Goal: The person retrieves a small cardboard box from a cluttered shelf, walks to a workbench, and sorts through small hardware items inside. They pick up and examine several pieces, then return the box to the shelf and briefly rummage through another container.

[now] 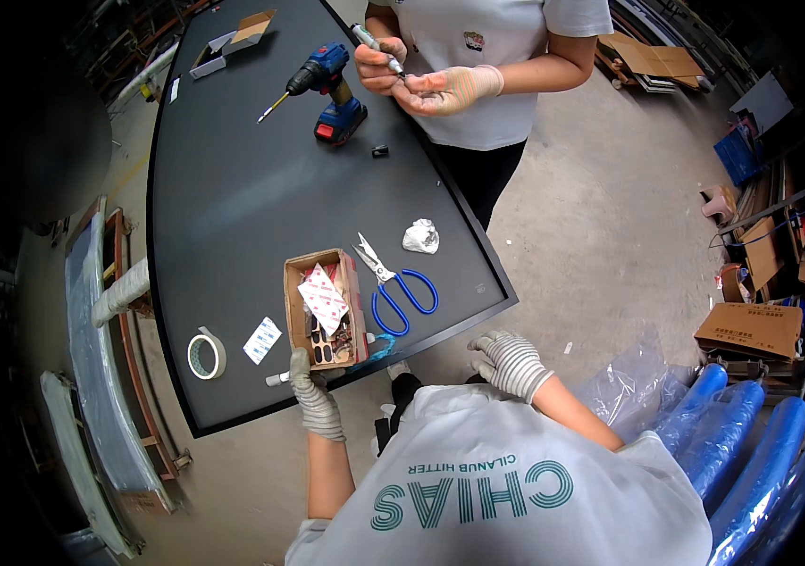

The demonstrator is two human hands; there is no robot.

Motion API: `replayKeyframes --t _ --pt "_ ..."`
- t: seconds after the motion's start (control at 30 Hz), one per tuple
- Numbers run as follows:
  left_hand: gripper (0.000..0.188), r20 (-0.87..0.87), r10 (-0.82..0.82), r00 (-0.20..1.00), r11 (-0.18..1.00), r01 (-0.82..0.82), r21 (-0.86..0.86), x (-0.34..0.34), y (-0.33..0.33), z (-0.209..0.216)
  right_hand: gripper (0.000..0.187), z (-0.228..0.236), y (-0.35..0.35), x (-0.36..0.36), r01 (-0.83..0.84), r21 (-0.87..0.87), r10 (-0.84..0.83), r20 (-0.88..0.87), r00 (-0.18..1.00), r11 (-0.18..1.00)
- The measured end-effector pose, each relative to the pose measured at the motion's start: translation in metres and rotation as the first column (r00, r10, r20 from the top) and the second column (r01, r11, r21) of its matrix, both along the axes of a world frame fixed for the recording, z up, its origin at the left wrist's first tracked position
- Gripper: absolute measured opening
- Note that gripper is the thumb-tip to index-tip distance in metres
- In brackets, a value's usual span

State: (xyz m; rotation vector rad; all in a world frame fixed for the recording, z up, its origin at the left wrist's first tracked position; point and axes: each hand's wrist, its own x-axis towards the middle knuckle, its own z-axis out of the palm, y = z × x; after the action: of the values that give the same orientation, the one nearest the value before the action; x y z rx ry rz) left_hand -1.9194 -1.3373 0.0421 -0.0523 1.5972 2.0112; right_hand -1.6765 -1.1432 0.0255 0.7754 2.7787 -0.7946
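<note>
My left hand (318, 400), in a grey-white striped glove, grips the near left corner of a small open cardboard box (357, 321) at the table's near edge. Its thumb lies against the box side; the other fingers are partly hidden. Inside the box are a folded red-and-white paper packet (323, 300) and small dark parts. My right hand (513, 366), in a matching glove, is off the table with nothing in it, its fingers loosely bent and apart. Nearest to it on the table are blue-handled scissors (393, 283), lying with their blades slightly apart beside the box.
On the dark table (233, 198) are a tape roll (206, 354), a printed card (262, 341), crumpled white paper (420, 237), a cordless drill (332, 90) and a small carton (233, 45). Across it, a person's gloved hand (450, 91) is beside their other hand, holding a marker (376, 49).
</note>
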Motion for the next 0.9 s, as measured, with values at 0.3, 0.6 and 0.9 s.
replayKeyframes --t 0.3,0.6,0.9 --pt "0.044 0.133 -0.371 0.919 0.926 0.377 -0.020 0.183 0.147 0.027 0.038 -0.012 0.073 0.194 0.281 -0.136 -0.281 0.024 0.959 0.950" --pt "0.033 0.069 -0.553 0.830 0.833 0.552 0.027 0.307 0.306 -0.009 0.032 -0.025 0.151 0.366 0.658 -0.430 -0.765 -0.138 0.629 0.618" --pt "0.032 0.235 -0.801 0.551 0.557 0.829 -0.048 0.376 0.514 -0.070 0.038 -0.032 0.292 0.464 0.824 -0.410 -0.906 -0.011 0.424 0.391"
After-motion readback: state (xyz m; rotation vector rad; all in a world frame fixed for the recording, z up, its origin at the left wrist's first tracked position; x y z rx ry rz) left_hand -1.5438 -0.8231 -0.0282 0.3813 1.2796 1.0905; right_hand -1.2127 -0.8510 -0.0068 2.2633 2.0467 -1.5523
